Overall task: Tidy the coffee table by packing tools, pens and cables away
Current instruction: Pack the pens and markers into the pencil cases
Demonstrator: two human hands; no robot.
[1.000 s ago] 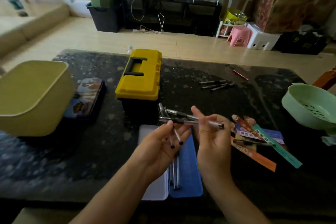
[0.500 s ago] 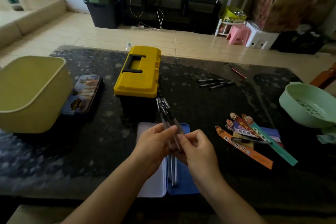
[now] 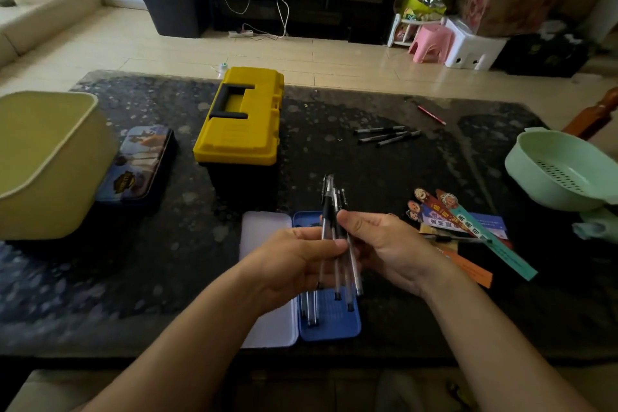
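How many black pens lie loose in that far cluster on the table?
3: the rear pen, the middle pen and the front pen, side by side near the red pencil. None looks hidden.

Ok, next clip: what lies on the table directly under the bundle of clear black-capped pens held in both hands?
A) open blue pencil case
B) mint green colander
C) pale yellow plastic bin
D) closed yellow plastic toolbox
A: the bundle of clear black-capped pens, held by the left hand and right hand, hangs over the open blue pencil case, where loose pens lie.
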